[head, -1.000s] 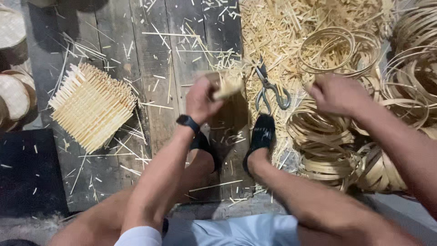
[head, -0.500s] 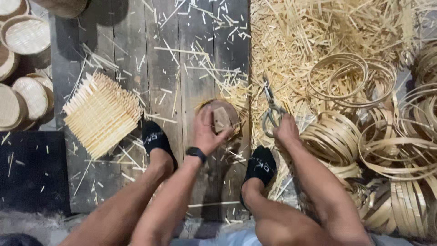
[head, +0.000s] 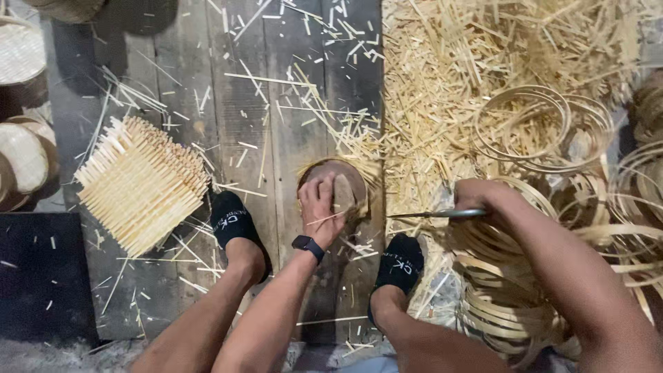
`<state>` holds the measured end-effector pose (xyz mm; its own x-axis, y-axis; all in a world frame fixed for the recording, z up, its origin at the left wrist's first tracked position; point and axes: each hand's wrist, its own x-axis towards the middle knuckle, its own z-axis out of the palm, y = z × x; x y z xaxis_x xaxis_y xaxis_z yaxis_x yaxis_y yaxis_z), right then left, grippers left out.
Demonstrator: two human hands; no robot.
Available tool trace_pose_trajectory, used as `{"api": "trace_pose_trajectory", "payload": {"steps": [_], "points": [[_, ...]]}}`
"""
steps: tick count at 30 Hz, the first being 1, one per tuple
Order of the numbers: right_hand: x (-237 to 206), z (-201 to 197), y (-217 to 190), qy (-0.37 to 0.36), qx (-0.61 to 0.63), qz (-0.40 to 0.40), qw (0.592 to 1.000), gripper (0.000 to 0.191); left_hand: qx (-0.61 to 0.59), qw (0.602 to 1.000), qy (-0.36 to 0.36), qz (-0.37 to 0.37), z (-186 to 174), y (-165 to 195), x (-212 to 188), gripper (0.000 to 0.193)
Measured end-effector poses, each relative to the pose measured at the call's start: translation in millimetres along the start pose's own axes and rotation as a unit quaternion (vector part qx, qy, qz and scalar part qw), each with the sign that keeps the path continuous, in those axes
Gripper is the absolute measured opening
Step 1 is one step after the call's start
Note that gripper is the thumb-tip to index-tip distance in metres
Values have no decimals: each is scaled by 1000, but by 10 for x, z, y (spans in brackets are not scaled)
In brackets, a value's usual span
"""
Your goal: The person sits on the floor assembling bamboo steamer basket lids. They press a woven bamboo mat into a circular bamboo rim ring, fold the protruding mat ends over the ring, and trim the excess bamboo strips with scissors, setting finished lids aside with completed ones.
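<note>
Pale straw-yellow woven mat (head: 141, 183), black socks (head: 235, 224), grey weathered planks (head: 276, 103)

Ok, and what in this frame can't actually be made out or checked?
- Head view: the underside of the round woven piece; the left hand presses on top and covers it.
- Scissors: handles are buried in the right hand; only the closed-looking blades show.
- Bamboo rings: partly sunk in the strip pile, count unclear.
- Round baskets: cut off by the left edge.
</note>
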<state>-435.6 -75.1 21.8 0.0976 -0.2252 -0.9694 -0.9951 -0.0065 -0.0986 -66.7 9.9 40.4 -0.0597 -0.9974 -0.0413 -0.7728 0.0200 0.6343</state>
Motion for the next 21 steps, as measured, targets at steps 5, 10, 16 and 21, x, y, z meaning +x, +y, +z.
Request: {"api": "trace_pose_trajectory", "payload": {"steps": [5,10,16,21], "points": [[270,-681,346,161,118,89,976,48,51,995,-80,-13,-275,25,89,112],[417,-792,182,278,328,161,888,55,-51,979,22,-194,-47,267,103,130],[66,259,-434,202,388,-8,899,54,-29,996,71,-56,74,97,-12,123],[-265,639,-683,329,251,-65,908,57,-17,998,-34,-46,129,50,24,131]]}}
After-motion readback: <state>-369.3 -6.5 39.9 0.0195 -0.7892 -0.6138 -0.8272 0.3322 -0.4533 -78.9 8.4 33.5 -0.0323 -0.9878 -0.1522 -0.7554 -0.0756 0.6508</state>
